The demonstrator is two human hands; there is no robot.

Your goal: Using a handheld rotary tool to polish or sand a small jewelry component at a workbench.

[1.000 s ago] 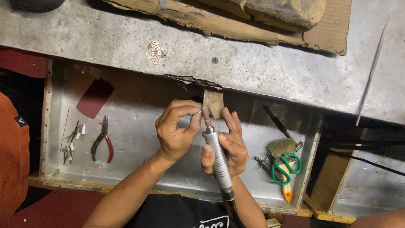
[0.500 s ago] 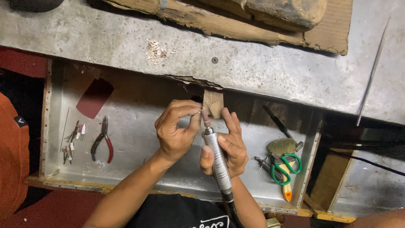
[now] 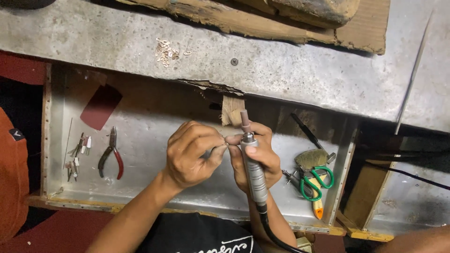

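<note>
Lying at the far left of the metal-lined drawer (image 3: 150,117), a scatter of small bits (image 3: 77,154) sits beside red-handled pliers (image 3: 110,154), with a dark red sheet (image 3: 101,107) just above them. Toward the middle, the left hand (image 3: 190,157) is curled nearly closed, its thumb and fingertips pinching a tiny piece (image 3: 225,145) that is too small to identify. Touching it from the right, the right hand (image 3: 258,157) is wrapped around a silver rotary handpiece (image 3: 253,171), held upright with its pinkish cylindrical tip (image 3: 244,121) pointing up at a worn wooden peg (image 3: 232,110) that juts from the edge of the grey counter (image 3: 290,70). A black cord (image 3: 272,234) trails from the handpiece's lower end. Farther right in the drawer lie green-handled scissors (image 3: 316,180), a small brush (image 3: 311,159) and an orange-tipped tool (image 3: 318,210).
</note>
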